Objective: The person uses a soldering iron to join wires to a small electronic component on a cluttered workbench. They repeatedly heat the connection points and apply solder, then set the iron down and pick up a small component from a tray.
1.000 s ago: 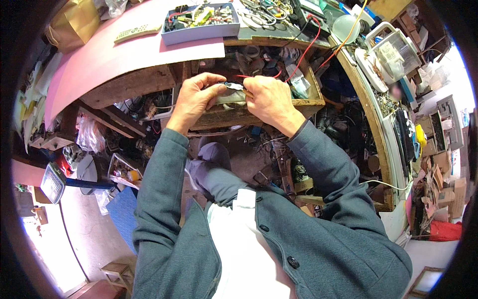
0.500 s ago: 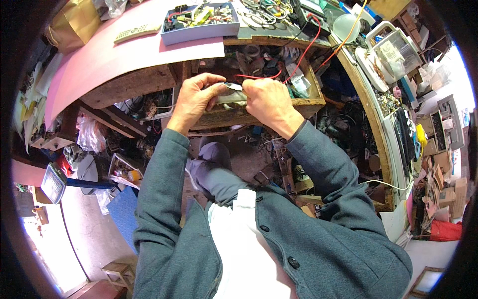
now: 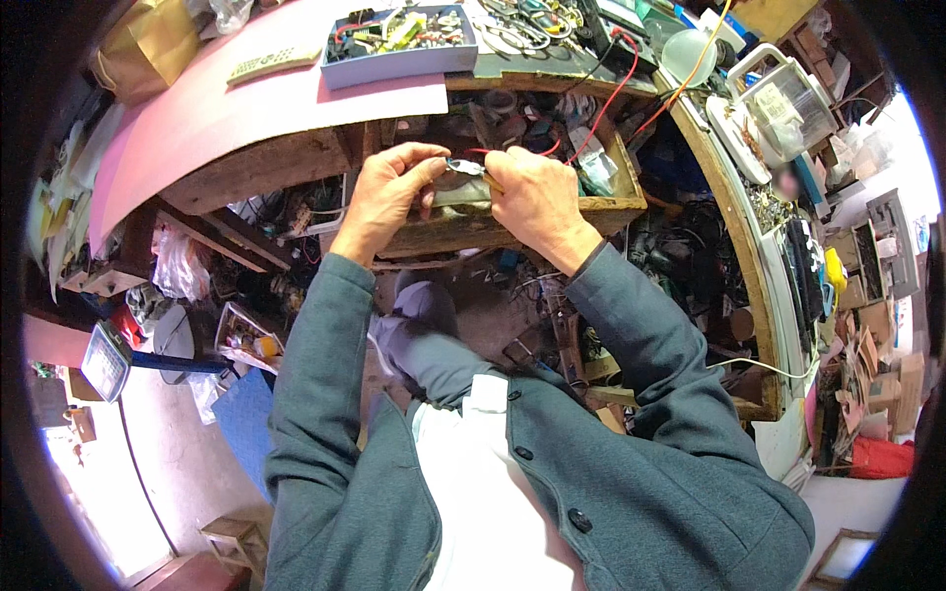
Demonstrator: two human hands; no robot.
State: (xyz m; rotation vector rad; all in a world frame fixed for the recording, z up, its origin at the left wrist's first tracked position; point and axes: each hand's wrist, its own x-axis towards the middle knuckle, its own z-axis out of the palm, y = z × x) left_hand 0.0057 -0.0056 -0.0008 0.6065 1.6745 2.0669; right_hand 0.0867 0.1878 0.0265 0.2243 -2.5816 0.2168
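Observation:
My left hand [image 3: 386,193] and my right hand [image 3: 533,198] meet over an open wooden drawer [image 3: 512,225] full of parts and wires. Between their fingertips they pinch a small shiny metal part [image 3: 463,166]. A red wire [image 3: 603,110] runs from near my right hand up to the worktop. What exactly the metal part is stays too small to tell. Both forearms wear grey-green jacket sleeves.
A pink worktop [image 3: 187,118] curves along the top, with a blue tray [image 3: 399,41] of small parts and a remote control [image 3: 268,63] on it. A white plastic container [image 3: 783,98] stands at the right. Clutter fills the shelves and floor below.
Both hands stay together over the drawer; only slight finger shifts around the metal part show.

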